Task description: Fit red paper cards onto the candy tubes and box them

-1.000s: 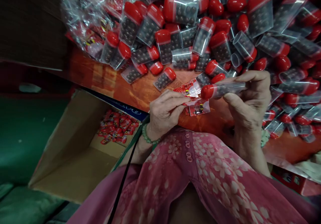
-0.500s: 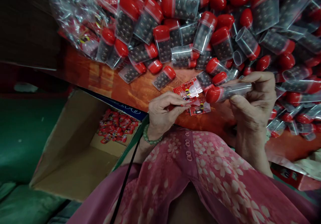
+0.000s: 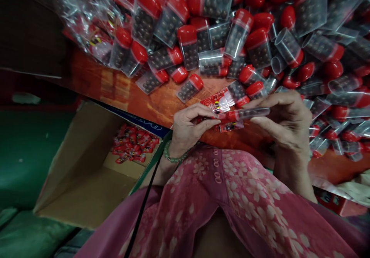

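My left hand point(image 3: 189, 129), a green bead bracelet at its wrist, pinches a small red printed plastic sleeve point(image 3: 222, 117) by its edge. Between the thumb and fingers of my right hand point(image 3: 289, 121) is a clear plastic container point(image 3: 248, 113) with a red cap, lying on its side. Its cap end meets the sleeve's mouth; how far it is inside I cannot tell. Under and beside the hands, more red printed sleeves point(image 3: 219, 99) lie on the orange-brown table point(image 3: 115, 88). Close by is a filled container point(image 3: 190, 88) with dark balls.
Many red-capped containers point(image 3: 238, 34) are heaped along the table's far side and right. A crinkled clear bag point(image 3: 86, 22) with red printed pieces sits at the far left. Below the table's left edge, an open cardboard box point(image 3: 83, 188) holds small red packets point(image 3: 134, 144).
My right hand has moved left with the container, bringing its red cap to the sleeve's mouth, and the container now shows its narrow side. My left hand has barely moved.
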The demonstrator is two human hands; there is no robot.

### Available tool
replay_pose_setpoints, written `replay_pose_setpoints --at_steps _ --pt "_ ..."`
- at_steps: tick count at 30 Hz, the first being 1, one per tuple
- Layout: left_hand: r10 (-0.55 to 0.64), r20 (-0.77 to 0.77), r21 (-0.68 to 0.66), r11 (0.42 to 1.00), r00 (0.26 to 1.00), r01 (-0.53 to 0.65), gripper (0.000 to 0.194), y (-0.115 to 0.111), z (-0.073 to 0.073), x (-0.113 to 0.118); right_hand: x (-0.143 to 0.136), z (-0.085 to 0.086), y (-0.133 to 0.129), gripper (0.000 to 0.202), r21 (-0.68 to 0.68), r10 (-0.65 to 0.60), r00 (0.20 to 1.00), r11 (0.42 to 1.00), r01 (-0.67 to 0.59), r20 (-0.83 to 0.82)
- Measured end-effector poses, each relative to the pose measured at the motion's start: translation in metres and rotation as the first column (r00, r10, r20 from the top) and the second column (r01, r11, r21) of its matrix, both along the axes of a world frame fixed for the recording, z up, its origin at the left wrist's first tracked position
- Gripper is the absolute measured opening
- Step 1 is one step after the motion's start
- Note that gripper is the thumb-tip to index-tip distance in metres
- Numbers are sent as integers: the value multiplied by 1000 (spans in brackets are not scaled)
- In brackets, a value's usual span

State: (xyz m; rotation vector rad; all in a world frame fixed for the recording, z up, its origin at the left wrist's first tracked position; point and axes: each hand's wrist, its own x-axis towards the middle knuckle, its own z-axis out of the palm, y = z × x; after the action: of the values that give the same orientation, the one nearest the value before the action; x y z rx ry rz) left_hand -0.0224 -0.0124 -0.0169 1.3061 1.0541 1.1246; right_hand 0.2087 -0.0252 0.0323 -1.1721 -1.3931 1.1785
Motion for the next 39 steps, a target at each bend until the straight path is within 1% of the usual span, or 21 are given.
replay_pose_setpoints --at_steps 4,7,9,11,12,14,17,19,20,23,25,27,29,31,34,36,39 --pt "-25 -10 24 999 1000 25 11 -1 0 -2 10 5 -1 37 -68 51 991 997 -43 124" --pt "-38 -76 63 997 996 43 13 -1 3 -3 12 15 5 28 -112 100 966 991 -75 237" --pt "-63 -139 112 990 988 79 14 -2 5 -3 10 21 11 23 -105 191 933 981 -166 307" --pt "-94 -183 160 979 979 123 15 -2 8 -3 8 25 16 20 -101 264 906 965 -244 331" --pt "-108 -196 171 975 975 142 15 -3 9 -3 7 25 17 20 -106 281 904 960 -260 323" --pt "-144 -203 165 970 968 179 15 -3 9 -3 5 22 18 24 -122 270 922 962 -245 277" --pt "-213 -206 98 967 955 237 20 -3 8 -6 2 16 15 32 -135 174 958 980 -146 230" --pt "-256 -217 46 961 942 272 25 -3 8 -8 0 14 14 32 -137 132 965 985 -102 228" --pt "-274 -224 21 958 935 286 26 -2 9 -9 -1 14 14 31 -132 145 962 984 -117 230" --pt "-325 -213 -26 945 921 327 25 0 13 -12 -4 16 18 29 -94 263 939 964 -248 222" --pt "-375 -187 -69 927 908 368 22 1 17 -12 -6 16 21 26 -85 290 930 957 -277 227" --pt "-419 -156 -142 906 894 399 21 2 21 -11 -10 14 23 23 -117 258 947 964 -239 194" --pt "-436 -134 -217 889 890 403 25 3 23 -10 -15 10 24 23 -170 205 975 967 -188 89" --pt "-447 -127 -265 875 885 404 29 3 24 -8 -18 5 24 23 -219 169 986 961 -166 -6" --pt "-487 -135 -286 853 863 437 28 6 25 -9 -21 -1 24 22 -275 191 981 943 -187 -13" --pt "-505 -129 -293 841 853 454 29 9 26 -11 -21 -5 24 23 -309 156 987 938 -155 -22" --pt "-518 -117 -327 826 847 460 34 12 25 -17 -21 -12 23 26 -307 88 994 946 -102 -60"
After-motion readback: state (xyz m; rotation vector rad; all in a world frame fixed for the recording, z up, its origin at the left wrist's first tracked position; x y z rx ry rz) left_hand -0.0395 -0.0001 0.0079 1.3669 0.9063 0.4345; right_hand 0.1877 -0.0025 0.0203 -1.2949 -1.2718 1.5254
